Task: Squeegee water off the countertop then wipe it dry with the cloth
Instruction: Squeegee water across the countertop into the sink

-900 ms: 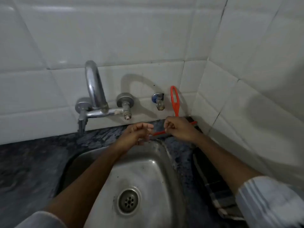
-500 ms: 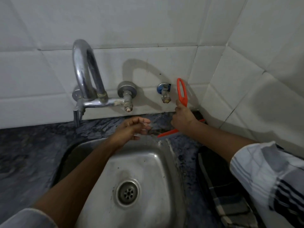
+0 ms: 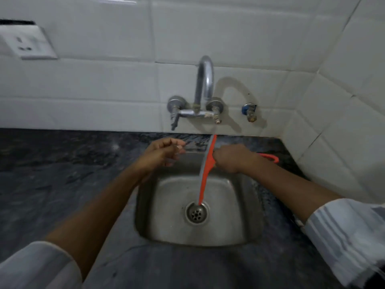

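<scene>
My right hand (image 3: 231, 158) grips the orange squeegee (image 3: 205, 170) by its handle, whose looped end sticks out to the right. The long orange and grey blade hangs over the steel sink (image 3: 235, 222), running from the back counter edge down toward the drain (image 3: 196, 213). My left hand (image 3: 164, 152) hovers over the sink's back left rim, fingers loosely curled and holding nothing. The dark stone countertop (image 3: 62, 184) surrounds the sink. The cloth is not visible now; my right arm and sleeve cover the counter to the right of the sink.
A chrome wall tap (image 3: 203, 97) with two valves stands above the sink, and a small blue valve (image 3: 250, 111) sits to its right. A white socket plate (image 3: 27, 43) is on the tiled wall at upper left. The tiled side wall closes the counter on the right.
My right hand lifted the squeegee from against the back wall and swung it left, so the blade now hangs over the sink. The view shifted back and left; the striped cloth is out of sight.
</scene>
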